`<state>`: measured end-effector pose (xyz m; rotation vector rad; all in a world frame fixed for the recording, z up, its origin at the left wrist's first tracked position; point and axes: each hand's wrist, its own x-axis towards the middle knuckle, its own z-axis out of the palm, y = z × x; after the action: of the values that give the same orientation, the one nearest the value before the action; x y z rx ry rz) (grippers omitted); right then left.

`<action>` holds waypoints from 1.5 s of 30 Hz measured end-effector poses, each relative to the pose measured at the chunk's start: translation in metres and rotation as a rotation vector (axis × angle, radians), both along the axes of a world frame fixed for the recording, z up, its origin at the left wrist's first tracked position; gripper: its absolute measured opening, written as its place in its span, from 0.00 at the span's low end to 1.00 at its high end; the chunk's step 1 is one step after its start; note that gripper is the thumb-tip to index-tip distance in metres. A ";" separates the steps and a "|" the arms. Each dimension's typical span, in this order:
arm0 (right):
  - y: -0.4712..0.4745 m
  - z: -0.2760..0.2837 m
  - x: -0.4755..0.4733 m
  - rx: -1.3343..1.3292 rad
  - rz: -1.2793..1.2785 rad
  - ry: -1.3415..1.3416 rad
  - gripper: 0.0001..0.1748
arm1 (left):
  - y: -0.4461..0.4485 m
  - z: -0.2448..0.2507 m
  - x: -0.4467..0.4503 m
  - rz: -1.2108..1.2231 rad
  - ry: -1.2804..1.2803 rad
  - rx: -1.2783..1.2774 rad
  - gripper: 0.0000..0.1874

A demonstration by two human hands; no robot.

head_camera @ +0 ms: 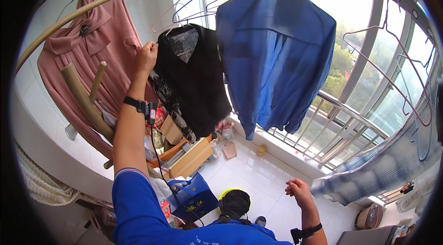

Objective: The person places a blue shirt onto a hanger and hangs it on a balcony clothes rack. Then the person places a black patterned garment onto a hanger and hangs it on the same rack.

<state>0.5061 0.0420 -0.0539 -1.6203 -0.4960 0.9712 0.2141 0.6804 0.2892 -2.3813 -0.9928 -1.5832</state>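
Observation:
My left hand [148, 54] is raised, its fingers pinched at the shoulder edge of a black V-neck vest [197, 89] with a grey-patterned lining and side. The vest hangs from a hanger. Close on its right hangs a blue long-sleeved shirt [277, 54], seen from the back. Lower down, my right hand [299, 191] is held over the floor with loosely curled fingers and nothing in them. Nearest to it is a blue-and-white checked cloth [373, 172] hanging at the right.
A pink blouse [93, 44] hangs left, behind a wooden stand [83, 96]. Bare hangers [386, 27] hang from the rail by the window. Below are a wooden drawer [190, 160], a blue bag [195, 198], a yellow basin [225, 193] with dark cloth, and a metal railing [349, 117].

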 end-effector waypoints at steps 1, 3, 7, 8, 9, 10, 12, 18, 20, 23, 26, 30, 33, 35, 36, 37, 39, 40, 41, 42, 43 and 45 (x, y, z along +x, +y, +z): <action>-0.001 -0.002 -0.001 -0.012 -0.004 0.005 0.12 | 0.003 -0.008 0.000 0.000 -0.014 0.010 0.13; -0.001 -0.006 -0.004 0.001 -0.012 0.014 0.11 | 0.006 -0.015 -0.001 0.004 -0.052 -0.003 0.13; 0.008 -0.013 -0.010 -0.028 0.008 -0.002 0.13 | 0.002 0.005 0.005 -0.050 -0.089 0.089 0.12; 0.012 -0.014 -0.013 -0.026 0.011 0.002 0.13 | -0.001 0.014 0.009 -0.050 -0.096 0.154 0.12; 0.016 -0.015 -0.015 -0.023 0.014 0.005 0.13 | -0.004 0.024 0.015 -0.039 -0.103 0.185 0.12; 0.020 -0.015 -0.018 -0.020 0.017 0.009 0.13 | -0.007 0.035 0.019 -0.048 -0.111 0.238 0.12; 0.027 -0.016 -0.023 -0.021 0.035 -0.013 0.13 | -0.014 0.056 0.027 -0.058 -0.112 0.225 0.13; 0.032 -0.021 -0.036 -0.039 0.025 -0.010 0.14 | -0.020 0.100 0.056 -0.108 -0.104 0.207 0.14; 0.028 -0.024 -0.040 -0.053 0.012 -0.014 0.14 | -0.016 0.109 0.062 -0.112 -0.089 0.209 0.15; 0.018 -0.027 -0.045 -0.070 -0.023 -0.023 0.13 | -0.007 0.114 0.071 -0.133 -0.090 0.184 0.15; 0.009 -0.029 -0.050 -0.067 -0.090 0.013 0.11 | 0.000 0.111 0.080 -0.140 -0.117 0.160 0.16; 0.001 -0.032 -0.055 -0.055 -0.126 0.027 0.11 | 0.007 0.107 0.090 -0.143 -0.171 0.132 0.16; 0.000 -0.032 -0.057 -0.041 -0.142 0.028 0.10 | 0.013 0.107 0.097 -0.157 -0.202 0.145 0.16; 0.000 -0.033 -0.059 -0.038 -0.152 0.030 0.10 | 0.016 0.107 0.103 -0.160 -0.214 0.150 0.16; 0.001 -0.032 -0.060 -0.039 -0.157 0.028 0.10 | 0.017 0.107 0.107 -0.160 -0.217 0.147 0.16; 0.001 -0.031 -0.060 -0.044 -0.162 0.025 0.10 | 0.017 0.107 0.110 -0.156 -0.220 0.131 0.16; 0.002 -0.029 -0.061 -0.049 -0.167 0.021 0.10 | 0.020 0.108 0.117 -0.174 -0.228 0.097 0.17; 0.001 -0.028 -0.061 -0.054 -0.169 0.019 0.10 | 0.020 0.108 0.122 -0.183 -0.230 0.072 0.17; 0.000 -0.027 -0.061 -0.058 -0.174 0.018 0.10 | 0.021 0.108 0.125 -0.169 -0.203 0.058 0.17; -0.001 -0.027 -0.061 -0.062 -0.177 0.016 0.10 | 0.022 0.109 0.128 -0.155 -0.177 0.044 0.17; -0.002 -0.026 -0.059 -0.066 -0.180 0.012 0.10 | 0.022 0.109 0.132 -0.141 -0.151 0.029 0.18; -0.005 -0.025 -0.059 -0.073 -0.190 0.008 0.10 | 0.022 0.105 0.141 -0.162 -0.164 -0.002 0.17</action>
<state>0.4474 0.0369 -0.0791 -1.6945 -0.2979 0.8609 0.3554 0.7023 0.3939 -2.4203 -0.8458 -1.8606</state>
